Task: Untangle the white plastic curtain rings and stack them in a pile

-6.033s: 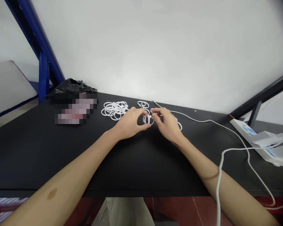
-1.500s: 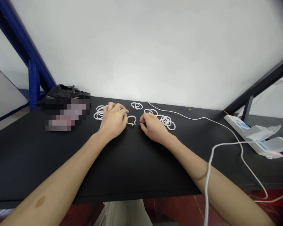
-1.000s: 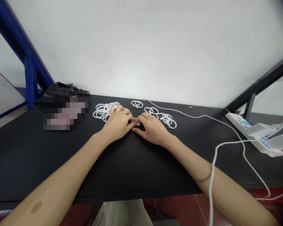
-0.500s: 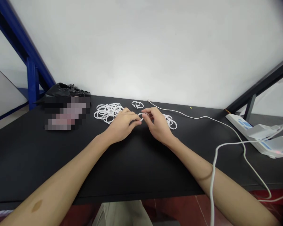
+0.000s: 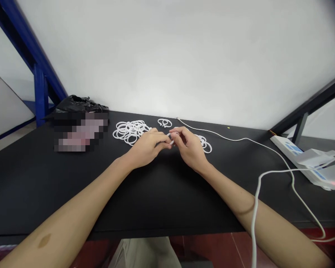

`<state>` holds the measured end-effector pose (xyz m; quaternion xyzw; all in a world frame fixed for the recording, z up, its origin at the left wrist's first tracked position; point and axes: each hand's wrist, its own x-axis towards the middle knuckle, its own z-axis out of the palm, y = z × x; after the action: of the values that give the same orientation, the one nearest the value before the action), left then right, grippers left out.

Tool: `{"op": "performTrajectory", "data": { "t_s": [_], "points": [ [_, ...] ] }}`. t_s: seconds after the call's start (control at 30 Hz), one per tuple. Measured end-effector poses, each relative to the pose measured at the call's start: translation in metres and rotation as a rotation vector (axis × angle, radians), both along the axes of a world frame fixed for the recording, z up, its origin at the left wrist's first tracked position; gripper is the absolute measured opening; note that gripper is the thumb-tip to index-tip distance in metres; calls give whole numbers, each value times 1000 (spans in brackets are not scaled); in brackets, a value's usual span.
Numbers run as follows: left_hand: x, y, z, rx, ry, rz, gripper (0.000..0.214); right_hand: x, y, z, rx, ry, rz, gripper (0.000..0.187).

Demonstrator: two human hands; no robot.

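Note:
My left hand [image 5: 148, 146] and my right hand [image 5: 188, 146] meet over the black table [image 5: 145, 193], fingertips pinched together on one small white plastic ring [image 5: 171, 139] held just above the surface. A heap of white rings [image 5: 130, 130] lies left of my left hand. A smaller cluster of white rings [image 5: 205, 143] lies behind my right hand, partly hidden by it. Two more rings [image 5: 164, 122] sit farther back near the wall.
A black plastic bag [image 5: 79, 104] and a blurred-out item [image 5: 79, 130] lie at the back left. A white cable [image 5: 268, 163] runs from the back across the right side. White power strips [image 5: 309, 163] sit at the far right. Blue frame posts [image 5: 39, 85] stand at the left.
Both hands left the table, came together and lifted one white ring between their fingertips. The view has shifted slightly.

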<state>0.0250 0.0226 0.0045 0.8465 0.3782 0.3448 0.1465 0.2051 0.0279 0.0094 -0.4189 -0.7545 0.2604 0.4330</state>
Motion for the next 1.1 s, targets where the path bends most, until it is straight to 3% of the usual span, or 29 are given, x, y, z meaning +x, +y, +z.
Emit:
{"op": "performTrajectory", "data": {
  "t_s": [0.3,0.53,0.63,0.77,0.87,1.1],
  "points": [
    [1,-2,-1,-9,20,-14,21,-1,0,4,109,-117,-58,17],
    [2,-1,-2,-32,53,26,19,3,3,0,58,-161,-71,18],
    [2,-1,-1,-21,71,112,17,6,8,-2,99,-288,-122,24],
    [-2,1,0,56,244,383,17,16,23,-6,310,-613,-316,39],
    [-7,3,-1,113,420,536,20,24,31,-11,287,-810,-347,32],
    [-8,1,-3,119,485,589,21,27,34,-11,187,-864,-284,9]
  ]
}}
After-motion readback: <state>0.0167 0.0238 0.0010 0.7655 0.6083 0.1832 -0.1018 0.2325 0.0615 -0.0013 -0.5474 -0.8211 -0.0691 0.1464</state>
